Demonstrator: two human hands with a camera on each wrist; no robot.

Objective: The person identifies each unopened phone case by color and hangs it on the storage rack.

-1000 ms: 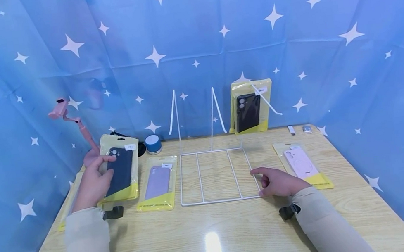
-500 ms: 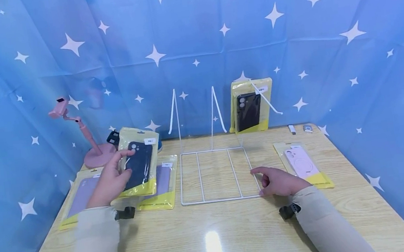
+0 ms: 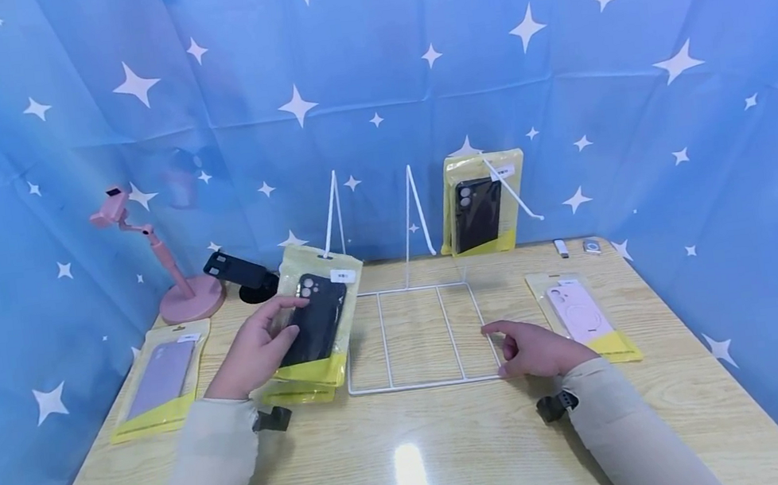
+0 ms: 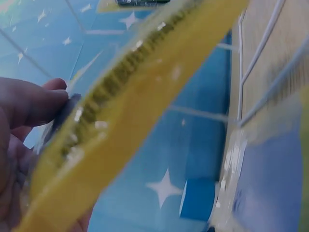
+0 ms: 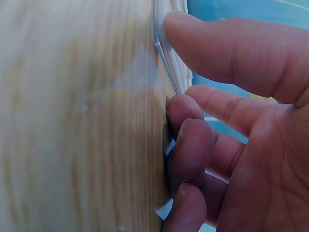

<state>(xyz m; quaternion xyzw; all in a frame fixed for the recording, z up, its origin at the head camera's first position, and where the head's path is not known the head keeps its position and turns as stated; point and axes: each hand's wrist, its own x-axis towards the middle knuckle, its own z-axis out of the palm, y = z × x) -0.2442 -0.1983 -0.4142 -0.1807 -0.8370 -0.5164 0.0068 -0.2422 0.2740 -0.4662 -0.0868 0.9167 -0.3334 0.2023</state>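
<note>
Black phone case in its yellow packet (image 3: 317, 319) sits gripped in my left hand (image 3: 255, 355), thumb across the front and fingers curled behind, lifted above the table (image 3: 414, 464) just left of the white wire rack (image 3: 417, 338). Beneath it lies another yellow packet (image 3: 298, 391). My right hand (image 3: 534, 348) rests on the rack's near right corner, forefinger stretched along the wire and the others curled against it, pressing rather than grasping. Farther back, a second black case (image 3: 480, 208) leans on the rack's upright.
</note>
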